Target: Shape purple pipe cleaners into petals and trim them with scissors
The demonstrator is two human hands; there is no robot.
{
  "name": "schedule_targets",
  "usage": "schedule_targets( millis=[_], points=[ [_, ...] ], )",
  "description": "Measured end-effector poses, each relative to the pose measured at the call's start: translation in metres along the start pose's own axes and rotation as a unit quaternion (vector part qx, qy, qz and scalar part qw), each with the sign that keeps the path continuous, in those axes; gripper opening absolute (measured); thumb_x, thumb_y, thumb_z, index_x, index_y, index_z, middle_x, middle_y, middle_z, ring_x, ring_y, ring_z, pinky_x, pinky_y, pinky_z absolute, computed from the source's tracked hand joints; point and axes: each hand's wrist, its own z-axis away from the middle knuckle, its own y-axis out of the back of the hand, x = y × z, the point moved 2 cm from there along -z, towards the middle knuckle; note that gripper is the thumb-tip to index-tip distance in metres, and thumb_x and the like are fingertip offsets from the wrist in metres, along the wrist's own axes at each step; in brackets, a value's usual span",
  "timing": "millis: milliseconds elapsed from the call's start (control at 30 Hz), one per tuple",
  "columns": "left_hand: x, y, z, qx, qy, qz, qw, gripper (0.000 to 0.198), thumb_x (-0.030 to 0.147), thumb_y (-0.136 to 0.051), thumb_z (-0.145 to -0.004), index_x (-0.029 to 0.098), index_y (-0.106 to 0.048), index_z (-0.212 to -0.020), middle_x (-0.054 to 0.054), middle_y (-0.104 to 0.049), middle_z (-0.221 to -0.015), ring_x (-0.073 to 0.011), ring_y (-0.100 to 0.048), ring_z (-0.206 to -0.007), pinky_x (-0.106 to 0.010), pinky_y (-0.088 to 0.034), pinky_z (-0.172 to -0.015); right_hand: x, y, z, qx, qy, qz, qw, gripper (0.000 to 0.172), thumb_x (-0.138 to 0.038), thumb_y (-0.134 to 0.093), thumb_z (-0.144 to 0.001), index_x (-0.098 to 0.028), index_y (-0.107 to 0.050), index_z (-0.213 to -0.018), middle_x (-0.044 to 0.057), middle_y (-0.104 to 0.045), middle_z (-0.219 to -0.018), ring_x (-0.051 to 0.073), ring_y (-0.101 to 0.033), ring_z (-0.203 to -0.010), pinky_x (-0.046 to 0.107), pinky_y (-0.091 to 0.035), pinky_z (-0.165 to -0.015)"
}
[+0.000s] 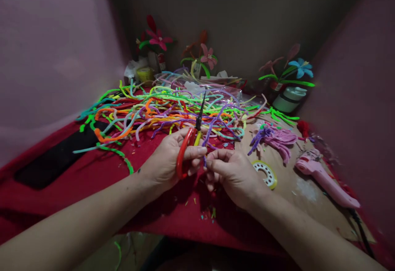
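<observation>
My left hand [166, 157] is closed around a pair of scissors [182, 155] with red and yellow on the handles; their dark blades point up and away from me. Its thumb and fingertips also meet a purple pipe cleaner [210, 131], which rises above both hands. Close beside it, my right hand [236, 174] pinches the lower end of that pipe cleaner between thumb and fingers. Just beyond the hands lies a large tangled pile of pipe cleaners [160, 114] in many colours. The fingers partly hide the pinched end.
Pipe-cleaner flowers [208, 57] stand along the back. On a brown board at right lie a purple and pink bundle [277, 139], a yellow-rimmed tape roll [270, 176] and a pink glue gun [328, 180]. A black object [58, 155] lies left on the red cloth [105, 192].
</observation>
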Motion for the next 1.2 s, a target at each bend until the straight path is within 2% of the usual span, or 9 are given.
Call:
schedule_targets(
  millis=[200, 367, 500, 600, 700, 833, 933, 1100, 1200],
  points=[
    [0.0, 0.001, 0.001, 0.022, -0.002, 0.031, 0.999, 0.019, 0.014, -0.065, -0.069, 0.017, -0.047, -0.077, 0.005, -0.045, -0.054, -0.007, -0.044, -0.044, -0.019, -0.036, -0.041, 0.0, -0.002, -0.001, -0.004, 0.019, -0.092, 0.996, 0.009, -0.016, -0.065, -0.064, -0.012, -0.057, -0.06, -0.002, -0.054, -0.048, 0.008, -0.048, -0.041, 0.021, -0.045, -0.04],
    [0.002, 0.001, 0.0, 0.038, 0.003, 0.044, 0.998, 0.021, 0.014, -0.066, -0.068, 0.017, -0.048, -0.078, 0.006, -0.044, -0.054, -0.006, -0.043, -0.043, -0.017, -0.037, -0.04, 0.0, 0.0, 0.002, -0.004, 0.016, -0.026, 1.0, 0.01, -0.021, -0.065, -0.067, -0.015, -0.056, -0.068, -0.002, -0.058, -0.05, 0.01, -0.052, -0.037, 0.022, -0.044, -0.038],
    [0.005, 0.0, 0.0, 0.027, -0.024, 0.053, 0.998, 0.028, 0.008, -0.067, -0.067, 0.017, -0.053, -0.09, 0.004, -0.051, -0.067, -0.003, -0.045, -0.048, -0.014, -0.039, -0.045, 0.0, -0.001, 0.004, -0.027, 0.017, 0.004, 0.999, 0.01, -0.02, -0.062, -0.069, -0.016, -0.054, -0.065, -0.004, -0.054, -0.046, 0.009, -0.049, -0.035, 0.018, -0.036, -0.033],
    [0.005, -0.001, 0.0, 0.004, -0.024, 0.06, 0.998, 0.03, 0.006, -0.064, -0.069, 0.018, -0.054, -0.096, 0.002, -0.055, -0.073, -0.0057, -0.051, -0.055, -0.015, -0.043, -0.05, 0.001, -0.001, 0.003, -0.03, 0.024, 0.009, 0.999, 0.01, -0.018, -0.061, -0.068, -0.017, -0.053, -0.063, -0.006, -0.052, -0.045, 0.007, -0.045, -0.033, 0.018, -0.035, -0.033],
    [0.003, -0.002, 0.0, -0.013, -0.021, 0.067, 0.997, 0.027, 0.008, -0.061, -0.073, 0.018, -0.053, -0.097, 0.001, -0.054, -0.069, -0.0098, -0.055, -0.059, -0.018, -0.045, -0.053, 0.002, 0.001, -0.001, -0.014, 0.028, 0.034, 0.999, 0.008, -0.019, -0.059, -0.069, -0.017, -0.052, -0.064, -0.007, -0.05, -0.043, 0.007, -0.042, -0.032, 0.019, -0.035, -0.034],
    [-0.001, -0.001, 0.0, 0.009, 0.017, 0.09, 0.996, 0.035, 0.007, -0.06, -0.074, 0.021, -0.05, -0.104, 0.003, -0.051, -0.064, -0.0067, -0.052, -0.053, -0.015, -0.042, -0.048, 0.001, 0.002, -0.001, 0.012, 0.036, 0.128, 0.991, 0.007, -0.02, -0.056, -0.07, -0.017, -0.05, -0.067, -0.008, -0.047, -0.042, 0.006, -0.039, -0.032, 0.018, -0.032, -0.034],
    [-0.002, 0.0, 0.002, 0.011, 0.043, 0.107, 0.993, 0.028, 0.009, -0.056, -0.078, 0.02, -0.049, -0.103, 0.004, -0.046, -0.06, -0.0058, -0.048, -0.05, -0.015, -0.041, -0.046, -0.005, -0.001, 0.004, -0.001, 0.086, 0.192, 0.978, 0.008, -0.015, -0.056, -0.069, -0.017, -0.049, -0.069, -0.006, -0.051, -0.052, 0.005, -0.042, -0.039, 0.016, -0.033, -0.039],
    [0.0, 0.0, 0.007, -0.01, 0.064, 0.137, 0.988, 0.028, 0.008, -0.059, -0.075, 0.018, -0.051, -0.1, 0.005, -0.043, -0.059, -0.0041, -0.043, -0.048, -0.015, -0.04, -0.045, -0.01, -0.007, 0.012, -0.1, 0.148, 0.208, 0.962, 0.009, -0.015, -0.053, -0.075, -0.018, -0.046, -0.069, 0.001, -0.061, -0.077, 0.007, -0.055, -0.061, 0.018, -0.039, -0.052],
    [0.0, 0.0, 0.008, -0.011, 0.072, 0.146, 0.987, 0.029, 0.007, -0.059, -0.073, 0.018, -0.052, -0.099, 0.005, -0.043, -0.059, -0.004, -0.042, -0.047, -0.015, -0.037, -0.043, -0.008, -0.005, 0.014, -0.101, 0.175, 0.273, 0.941, 0.007, -0.016, -0.053, -0.078, -0.019, -0.048, -0.073, 0.003, -0.061, -0.083, 0.009, -0.054, -0.064, 0.02, -0.04, -0.053]
  ],
)
